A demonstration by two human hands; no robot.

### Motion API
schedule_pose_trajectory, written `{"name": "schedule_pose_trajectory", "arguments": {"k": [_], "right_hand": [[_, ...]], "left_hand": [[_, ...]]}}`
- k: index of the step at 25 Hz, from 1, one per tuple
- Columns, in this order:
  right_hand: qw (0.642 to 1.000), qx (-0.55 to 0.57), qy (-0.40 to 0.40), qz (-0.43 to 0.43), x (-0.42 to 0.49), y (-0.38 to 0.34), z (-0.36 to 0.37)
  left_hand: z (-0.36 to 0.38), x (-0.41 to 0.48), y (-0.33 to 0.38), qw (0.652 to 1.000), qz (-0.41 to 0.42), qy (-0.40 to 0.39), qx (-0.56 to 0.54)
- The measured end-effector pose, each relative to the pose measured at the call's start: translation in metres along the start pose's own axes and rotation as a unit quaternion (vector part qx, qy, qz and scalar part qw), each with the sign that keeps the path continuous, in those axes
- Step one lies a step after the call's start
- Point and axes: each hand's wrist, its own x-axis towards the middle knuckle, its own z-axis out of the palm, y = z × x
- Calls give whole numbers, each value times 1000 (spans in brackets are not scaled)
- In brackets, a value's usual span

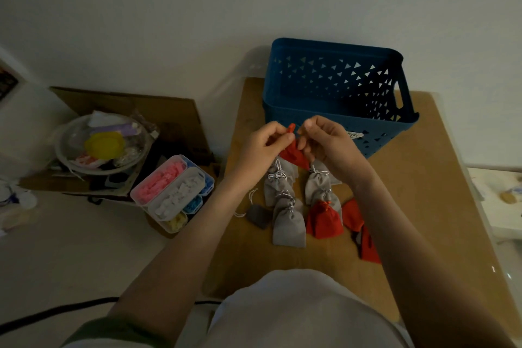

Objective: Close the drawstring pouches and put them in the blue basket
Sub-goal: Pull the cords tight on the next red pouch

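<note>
While both hands (265,141) (324,141) pinch soft red pouch (293,154), perforated blue basket (333,93) behind

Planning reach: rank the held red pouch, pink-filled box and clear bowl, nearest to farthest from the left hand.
1. The red pouch, pinched by the left hand.
2. The pink-filled box, to its lower left.
3. The clear bowl, far left.

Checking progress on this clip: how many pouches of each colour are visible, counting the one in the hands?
Red pouches: 4, with one red pouch pinched between the left hand and right hand, and three on the table
Light grey pouches: 5 clearly, though the overlap may hide more
Dark grey pouches: 1
Total: 10
</note>
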Motion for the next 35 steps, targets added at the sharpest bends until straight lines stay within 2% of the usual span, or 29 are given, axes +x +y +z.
{"name": "schedule_pose_trajectory", "arguments": {"k": [3,6,8,11,13,16,20,22,24,28,31,35], "right_hand": [[993,-111,42,-5,-1,2,1],[985,-165,52,2,-1,4,3],[982,-177,65,13,-1,3,5],[989,-137,59,-1,-3,2,6],[986,-161,37,-13,-3,3,-1],[961,-274,17,-19,-1,5,-11],[933,-357,42,10,6,13,-17],[947,-313,71,23,6,13,-13],[974,-207,84,28,4,9,-3],[999,-46,19,5,1,10,11],[998,-56,-10,-20,-2,14,14],[997,-61,27,-37,-2,13,21]], "left_hand": [[2,-1,5,979,-70,25,-190],[2,1,8,950,-87,27,-297],[0,2,10,931,-92,15,-353],[-4,4,13,912,-112,6,-396],[-7,5,16,921,-137,18,-365],[-10,8,20,958,-152,39,-240],[-12,8,18,972,-138,17,-189],[-12,7,16,985,-148,-5,-89],[-9,8,14,987,-161,-18,11],[0,8,10,986,-147,26,74],[3,7,9,987,-135,49,67],[8,5,10,986,-136,40,86]]}}
